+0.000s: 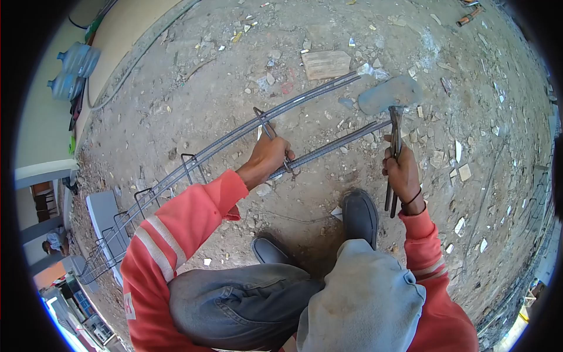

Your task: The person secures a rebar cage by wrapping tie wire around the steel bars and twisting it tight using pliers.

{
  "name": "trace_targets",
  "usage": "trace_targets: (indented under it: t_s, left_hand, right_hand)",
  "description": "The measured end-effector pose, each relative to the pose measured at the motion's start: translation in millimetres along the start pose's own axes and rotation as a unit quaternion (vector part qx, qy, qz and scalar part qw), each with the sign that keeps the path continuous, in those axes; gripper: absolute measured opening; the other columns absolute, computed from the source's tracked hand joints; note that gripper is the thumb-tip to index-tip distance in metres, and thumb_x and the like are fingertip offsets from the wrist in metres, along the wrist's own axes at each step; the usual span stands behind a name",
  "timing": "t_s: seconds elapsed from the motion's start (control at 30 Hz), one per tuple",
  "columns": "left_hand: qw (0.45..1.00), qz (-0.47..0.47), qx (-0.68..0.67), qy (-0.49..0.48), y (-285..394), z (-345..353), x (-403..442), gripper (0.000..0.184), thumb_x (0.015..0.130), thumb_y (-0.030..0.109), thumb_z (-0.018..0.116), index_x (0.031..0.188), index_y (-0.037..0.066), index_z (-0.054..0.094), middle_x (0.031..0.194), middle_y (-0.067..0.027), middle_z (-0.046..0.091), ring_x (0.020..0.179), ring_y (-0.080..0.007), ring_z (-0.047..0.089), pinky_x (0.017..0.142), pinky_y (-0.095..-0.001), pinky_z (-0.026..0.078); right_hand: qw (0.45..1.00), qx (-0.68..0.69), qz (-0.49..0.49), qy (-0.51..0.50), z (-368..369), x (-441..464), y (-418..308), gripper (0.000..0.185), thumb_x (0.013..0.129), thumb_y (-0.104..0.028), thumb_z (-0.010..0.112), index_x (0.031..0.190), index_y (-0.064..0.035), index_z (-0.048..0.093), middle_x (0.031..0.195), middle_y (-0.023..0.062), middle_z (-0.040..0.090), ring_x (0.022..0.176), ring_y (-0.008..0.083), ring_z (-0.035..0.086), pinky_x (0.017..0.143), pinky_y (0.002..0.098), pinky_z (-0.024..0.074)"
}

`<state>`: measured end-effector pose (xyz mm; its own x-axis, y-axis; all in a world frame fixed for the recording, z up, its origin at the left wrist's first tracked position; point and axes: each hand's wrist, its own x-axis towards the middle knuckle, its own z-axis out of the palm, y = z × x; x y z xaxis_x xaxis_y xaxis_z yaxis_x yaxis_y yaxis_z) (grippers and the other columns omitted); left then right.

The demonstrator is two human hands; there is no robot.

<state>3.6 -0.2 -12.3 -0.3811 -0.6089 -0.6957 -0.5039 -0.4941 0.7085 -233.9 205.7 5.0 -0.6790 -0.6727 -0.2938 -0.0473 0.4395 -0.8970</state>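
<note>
A long steel rebar cage (218, 143) lies at a slant over the dirt, its bars running from near the right hand down to the far left. My left hand (268, 155) is closed around a square wire stirrup (263, 121) that encircles the bars. Closed on the handles of dark metal pincers (396, 132), my right hand (403, 176) is just right of the lower bars' ends (368, 128). The jaws of the pincers point away from me, close to a grey flat stone (390, 95). Further stirrups (189, 166) stand along the cage to the left.
Rubble and chips litter the ground around my two dark shoes (359, 217). A wooden block (326, 64) lies beyond the bars. Large blue water bottles (73, 71) stand by the left wall, near a hose (132, 70). A person (57, 241) is far off at left.
</note>
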Motion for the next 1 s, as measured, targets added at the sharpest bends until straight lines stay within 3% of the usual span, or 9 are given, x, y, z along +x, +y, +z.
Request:
trace_targets:
  t_s: [0.03,0.1,0.17,0.27,0.37,0.53,0.67,0.73,1.0]
  left_hand:
    - [1.000,-0.010,-0.007,-0.011,-5.3,-0.7,2.4,0.021,0.088,0.005,0.044,0.106,-0.005,0.039,0.086,-0.0163,0.051,0.075,-0.0259,0.059,0.058,-0.0465,0.055]
    - [1.000,-0.015,-0.025,-0.008,-11.2,-6.0,13.2,0.017,0.087,0.004,0.044,0.101,-0.005,0.040,0.084,-0.0170,0.053,0.075,-0.0261,0.059,0.057,-0.0457,0.054]
    - [0.997,-0.028,0.024,-0.062,-20.3,-9.6,22.8,0.077,0.081,0.011,0.042,0.149,-0.008,0.011,0.108,-0.0246,0.057,0.077,-0.0240,0.062,0.065,-0.0386,0.050]
    - [0.997,-0.009,0.071,-0.033,-2.5,-7.6,4.6,0.076,0.083,0.015,0.041,0.148,-0.011,0.010,0.103,-0.0253,0.060,0.081,-0.0280,0.067,0.074,-0.0417,0.053]
    - [0.997,0.004,0.070,-0.013,13.3,-5.9,-12.8,0.080,0.082,0.017,0.045,0.145,-0.015,0.009,0.101,-0.0284,0.063,0.083,-0.0321,0.069,0.077,-0.0421,0.054]
    - [0.992,-0.006,0.125,-0.009,7.1,-3.5,-0.3,0.084,0.079,0.018,0.051,0.140,-0.022,0.010,0.115,-0.0359,0.059,0.098,-0.0404,0.066,0.083,-0.0425,0.054]
    - [0.992,-0.014,0.126,-0.006,4.4,-2.3,6.1,0.086,0.079,0.018,0.053,0.142,-0.022,0.010,0.120,-0.0367,0.056,0.108,-0.0424,0.062,0.088,-0.0428,0.053]
    - [0.990,0.008,0.138,-0.008,2.7,-4.3,8.2,0.088,0.079,0.019,0.054,0.143,-0.020,0.009,0.121,-0.0360,0.056,0.110,-0.0419,0.061,0.091,-0.0426,0.052]
    - [0.989,-0.009,0.144,0.019,17.7,-3.2,-15.3,0.086,0.079,0.019,0.053,0.144,-0.019,0.010,0.122,-0.0353,0.056,0.112,-0.0416,0.061,0.092,-0.0434,0.051]
  right_hand:
    - [0.996,0.020,0.017,-0.083,0.8,-7.3,-2.8,0.036,0.089,-0.001,0.045,0.123,0.0038,0.055,0.072,0.0014,0.050,0.059,0.0106,0.051,0.053,0.0284,0.0480]
    - [0.999,-0.005,-0.014,-0.040,-13.4,-9.5,-2.3,0.047,0.082,0.006,0.040,0.127,0.0030,0.053,0.081,0.0036,0.051,0.063,0.0124,0.054,0.058,0.0293,0.0502]
    - [0.998,0.003,-0.050,-0.035,-30.4,-15.4,17.8,0.049,0.080,0.008,0.039,0.127,0.0035,0.051,0.086,0.0061,0.054,0.067,0.0154,0.056,0.066,0.0304,0.0527]
    - [0.970,-0.145,-0.126,-0.149,-31.5,-48.0,37.2,0.049,0.078,0.010,0.037,0.125,0.0046,0.051,0.088,0.0102,0.058,0.075,0.0210,0.060,0.072,0.0330,0.0531]
    - [0.934,-0.207,-0.123,-0.263,0.0,-77.7,8.3,0.053,0.072,0.011,0.039,0.123,0.0060,0.051,0.095,0.0239,0.059,0.090,0.0425,0.059,0.084,0.0440,0.0481]
    - [0.908,-0.212,-0.173,-0.316,45.3,-85.0,-30.4,0.054,0.072,0.010,0.040,0.125,0.0072,0.051,0.107,0.0270,0.059,0.103,0.0451,0.057,0.094,0.0431,0.0446]
    - [0.883,-0.195,-0.101,-0.414,53.4,-75.2,-30.0,0.053,0.073,0.010,0.041,0.125,0.0066,0.052,0.111,0.0276,0.059,0.109,0.0458,0.055,0.099,0.0417,0.0420]
    - [0.876,-0.163,-0.078,-0.448,59.1,-74.9,-27.7,0.049,0.076,0.008,0.042,0.124,0.0052,0.054,0.109,0.0249,0.061,0.109,0.0394,0.057,0.098,0.0399,0.0425]
    - [0.878,-0.099,-0.042,-0.467,79.0,-77.9,-33.3,0.041,0.079,0.005,0.042,0.117,0.0043,0.056,0.103,0.0176,0.064,0.098,0.0262,0.061,0.091,0.0368,0.0462]
